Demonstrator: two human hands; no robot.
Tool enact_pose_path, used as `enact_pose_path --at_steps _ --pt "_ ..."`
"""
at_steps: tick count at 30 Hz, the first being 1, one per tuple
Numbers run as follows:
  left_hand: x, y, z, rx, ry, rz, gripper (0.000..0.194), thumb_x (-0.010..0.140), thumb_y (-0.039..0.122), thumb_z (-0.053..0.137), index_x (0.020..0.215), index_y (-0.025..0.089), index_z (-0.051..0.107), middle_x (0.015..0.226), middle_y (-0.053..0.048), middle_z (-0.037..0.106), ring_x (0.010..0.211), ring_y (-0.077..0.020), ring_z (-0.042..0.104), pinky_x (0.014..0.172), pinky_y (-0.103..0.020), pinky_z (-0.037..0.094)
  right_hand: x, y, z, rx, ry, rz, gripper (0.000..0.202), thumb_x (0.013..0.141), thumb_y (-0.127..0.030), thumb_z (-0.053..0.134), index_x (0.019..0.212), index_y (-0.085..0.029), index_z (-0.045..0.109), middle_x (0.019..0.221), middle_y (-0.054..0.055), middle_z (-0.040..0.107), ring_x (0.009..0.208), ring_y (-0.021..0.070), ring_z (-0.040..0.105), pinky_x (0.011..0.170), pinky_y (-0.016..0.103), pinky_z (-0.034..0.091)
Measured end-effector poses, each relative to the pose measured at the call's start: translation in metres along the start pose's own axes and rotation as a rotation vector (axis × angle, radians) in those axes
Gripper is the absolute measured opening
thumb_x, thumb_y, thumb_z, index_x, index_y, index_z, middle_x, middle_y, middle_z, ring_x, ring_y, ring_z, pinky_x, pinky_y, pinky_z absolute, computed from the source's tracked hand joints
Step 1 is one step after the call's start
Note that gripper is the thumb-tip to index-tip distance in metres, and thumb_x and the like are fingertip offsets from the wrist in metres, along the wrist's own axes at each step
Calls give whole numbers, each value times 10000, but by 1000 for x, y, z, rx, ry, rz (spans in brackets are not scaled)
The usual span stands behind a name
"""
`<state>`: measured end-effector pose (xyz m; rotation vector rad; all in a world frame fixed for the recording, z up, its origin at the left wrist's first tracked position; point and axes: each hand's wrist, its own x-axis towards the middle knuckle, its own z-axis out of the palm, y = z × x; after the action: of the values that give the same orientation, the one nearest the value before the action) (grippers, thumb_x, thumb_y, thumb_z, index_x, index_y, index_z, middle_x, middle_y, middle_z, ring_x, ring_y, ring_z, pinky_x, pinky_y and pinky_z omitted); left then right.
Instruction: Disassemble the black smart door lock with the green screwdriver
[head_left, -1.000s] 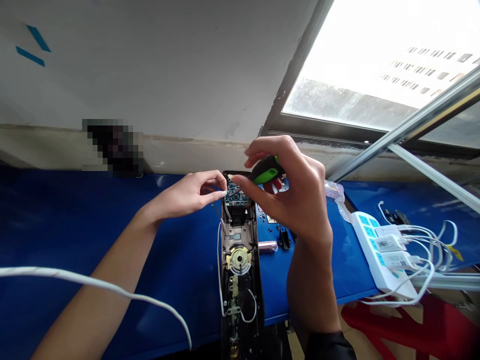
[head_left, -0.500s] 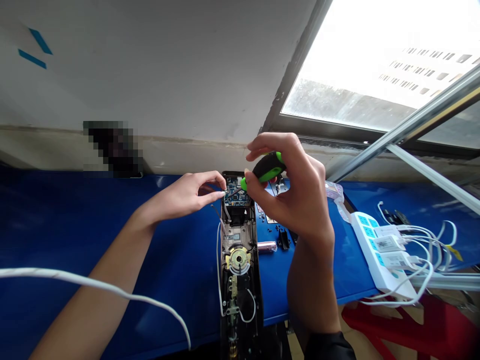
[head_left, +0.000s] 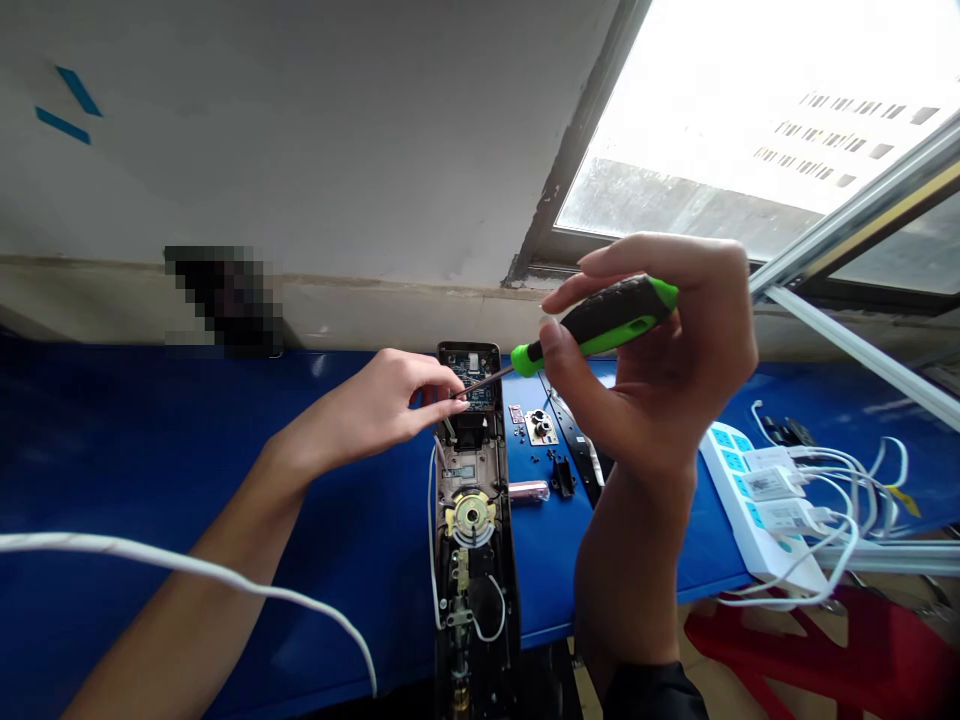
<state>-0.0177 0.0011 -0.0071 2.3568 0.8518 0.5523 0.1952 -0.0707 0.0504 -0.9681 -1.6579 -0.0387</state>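
Observation:
My right hand (head_left: 667, 390) grips a black and green screwdriver (head_left: 611, 322), its shaft slanting down to the left. The shaft's end meets the pinched fingertips of my left hand (head_left: 382, 405); whatever they hold there is too small to make out. Under both is a long black open housing (head_left: 504, 560), which looks like an electronic door lock. A blue circuit board (head_left: 484, 368) sits in its far end, partly hidden by my left fingers. Farther down the housing show a round brass-coloured disc (head_left: 472, 516) and a thin white wire (head_left: 433, 540).
Right of the housing lie a small square plate with a black centre (head_left: 541, 428), tiny screws, a black bracket (head_left: 562, 478) and a pink cylinder (head_left: 529, 491). A white power strip (head_left: 731, 500) with plugged cables stands farther right. A white cable (head_left: 225, 575) crosses my left forearm.
My right hand has drawn the screwdriver back up and to the right, away from the board. My left fingertips have moved slightly right and down, to the screwdriver's tip.

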Motion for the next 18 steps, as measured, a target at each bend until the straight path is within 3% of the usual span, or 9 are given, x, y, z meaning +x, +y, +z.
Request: enact_pose_path --at_steps 4,11,18 --pt "1 2 4 -7 -35 -19 361 991 502 588 903 205 775 810 -15 754 679 -166 635 642 -291 478 -1 2 -5 7 -7 -3 248 875 -260 690 1080 -349 584 943 4 677 890 240 742 682 411 599" --pt "-2 -1 9 43 -46 -32 303 980 457 596 984 235 803 960 -28 807 802 -202 720 715 -294 540 -3 11 -26 -46 -76 56 325 835 -265 731 1110 -377 600 1017 24 697 910 283 733 717 474 620" --pt "1 22 22 -17 -97 -41 220 959 406 624 1016 243 761 886 -9 784 739 -173 707 657 -282 529 -2 24 -58 -59 -189 97 339 803 -175 716 1098 -327 652 948 3 718 833 239 719 667 428 570"
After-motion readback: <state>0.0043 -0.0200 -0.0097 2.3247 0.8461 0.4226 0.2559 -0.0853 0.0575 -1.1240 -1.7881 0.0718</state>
